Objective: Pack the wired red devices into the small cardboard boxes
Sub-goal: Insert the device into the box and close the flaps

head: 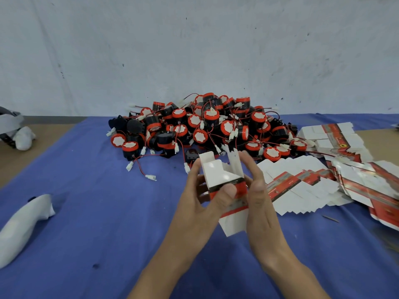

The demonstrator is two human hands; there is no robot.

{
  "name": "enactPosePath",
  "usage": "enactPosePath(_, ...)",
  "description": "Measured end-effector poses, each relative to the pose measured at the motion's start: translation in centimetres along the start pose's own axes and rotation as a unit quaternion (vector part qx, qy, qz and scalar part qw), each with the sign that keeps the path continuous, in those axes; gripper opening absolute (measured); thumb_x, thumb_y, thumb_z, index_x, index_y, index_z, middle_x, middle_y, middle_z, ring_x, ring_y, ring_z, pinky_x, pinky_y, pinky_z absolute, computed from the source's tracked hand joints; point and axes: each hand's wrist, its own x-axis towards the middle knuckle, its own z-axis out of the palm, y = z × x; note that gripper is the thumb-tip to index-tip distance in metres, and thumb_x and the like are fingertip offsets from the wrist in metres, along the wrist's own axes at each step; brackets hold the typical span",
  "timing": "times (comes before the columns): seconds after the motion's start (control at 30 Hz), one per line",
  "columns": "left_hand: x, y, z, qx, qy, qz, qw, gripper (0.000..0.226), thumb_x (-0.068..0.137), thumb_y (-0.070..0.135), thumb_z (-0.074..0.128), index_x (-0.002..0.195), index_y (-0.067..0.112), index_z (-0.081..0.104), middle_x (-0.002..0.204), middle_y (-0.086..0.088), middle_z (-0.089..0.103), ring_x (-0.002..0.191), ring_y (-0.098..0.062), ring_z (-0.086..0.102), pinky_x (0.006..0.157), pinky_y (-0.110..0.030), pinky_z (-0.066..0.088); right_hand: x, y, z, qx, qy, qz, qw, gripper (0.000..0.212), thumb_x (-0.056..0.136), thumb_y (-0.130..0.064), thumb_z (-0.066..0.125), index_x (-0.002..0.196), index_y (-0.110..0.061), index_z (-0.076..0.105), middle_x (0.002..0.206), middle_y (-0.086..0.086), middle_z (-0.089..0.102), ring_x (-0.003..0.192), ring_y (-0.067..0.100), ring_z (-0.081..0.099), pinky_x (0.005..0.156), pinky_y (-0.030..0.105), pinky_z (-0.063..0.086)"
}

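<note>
Left hand point(200, 203) is gripping an open-flapped small cardboard box point(216, 172) over the blue cloth point(108, 212). Right hand point(259, 197) is pressing straight fingers against its side. Pile of wired red devices point(207, 126) is lying just behind.

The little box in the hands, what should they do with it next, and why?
Probably fold the bottom flaps shut. The box, gripped by the left hand, pressed by the right hand, is open at both ends, so a device might fall through.
</note>
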Motion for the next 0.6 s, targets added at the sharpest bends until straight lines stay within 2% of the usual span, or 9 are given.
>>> enactPosePath(0.07, 0.07, 0.1, -0.26, -0.007, 0.008, -0.005, 1.0, 0.075, 0.075, 0.067, 0.066, 0.139, 0.033, 0.048, 0.125, 0.01, 0.067, 0.116, -0.012, 0.064, 0.095, -0.037, 0.055, -0.18, 0.18, 0.57, -0.037, -0.004, -0.03, 0.999, 0.069, 0.09, -0.081, 0.034, 0.148, -0.045, 0.038, 0.148, -0.011, 0.051, 0.136, 0.017, 0.051, 0.105, 0.042, 0.049)
enactPosePath(0.1, 0.05, 0.1, -0.43, -0.005, 0.008, -0.008, 1.0, 0.074, 0.075, 0.068, 0.066, 0.139, 0.036, 0.048, 0.125, 0.01, 0.067, 0.116, -0.012, 0.064, 0.096, -0.038, 0.055, -0.22, 0.21, 0.79, -0.048, -0.003, -0.037, 0.998, 0.066, 0.092, -0.078, 0.034, 0.148, -0.042, 0.04, 0.148, -0.011, 0.051, 0.135, 0.017, 0.051, 0.104, 0.043, 0.049)
enactPosePath(0.2, -0.16, -0.12, -0.74, -0.005, 0.008, -0.012, 1.0, 0.077, 0.076, 0.068, 0.067, 0.142, 0.034, 0.046, 0.129, 0.007, 0.065, 0.117, -0.017, 0.064, 0.098, -0.045, 0.054, -0.05, 0.03, 1.02, -0.05, 0.012, -0.034, 0.998, 0.06, 0.091, -0.079, 0.038, 0.138, -0.043, 0.048, 0.14, -0.015, 0.055, 0.121, 0.014, 0.061, 0.092, 0.03, 0.055)
enactPosePath(0.33, -0.37, -0.39, -0.56, -0.001, -0.012, -0.018, 1.0, 0.085, 0.075, 0.066, 0.071, 0.147, 0.032, 0.04, 0.135, 0.005, 0.061, 0.122, -0.02, 0.062, 0.099, -0.047, 0.053, 0.24, -0.06, 0.96, -0.061, 0.031, -0.038, 0.997, 0.051, 0.09, -0.078, 0.038, 0.123, -0.042, 0.054, 0.131, -0.017, 0.059, 0.119, 0.015, 0.061, 0.09, 0.027, 0.053)
enactPosePath(0.47, -0.48, -0.45, -0.4, 0.019, -0.007, -0.016, 1.0, 0.104, 0.066, 0.079, 0.069, 0.15, 0.029, 0.036, 0.136, 0.011, 0.06, 0.124, -0.01, 0.058, 0.102, -0.041, 0.052, 0.45, -0.09, 0.72, -0.07, 0.041, -0.047, 0.996, 0.035, 0.096, -0.065, 0.04, 0.111, -0.038, 0.057, 0.12, -0.013, 0.062, 0.112, 0.02, 0.062, 0.088, 0.039, 0.055)
enactPosePath(0.6, -0.49, -0.19, -0.08, 0.011, -0.014, -0.011, 1.0, 0.107, 0.065, 0.079, 0.069, 0.151, 0.026, 0.035, 0.136, 0.006, 0.06, 0.124, -0.014, 0.059, 0.102, -0.045, 0.052, 0.53, -0.13, 0.49, -0.081, 0.045, -0.048, 0.995, 0.033, 0.097, -0.058, 0.038, 0.106, -0.034, 0.058, 0.113, -0.008, 0.063, 0.106, 0.024, 0.063, 0.087, 0.048, 0.054)
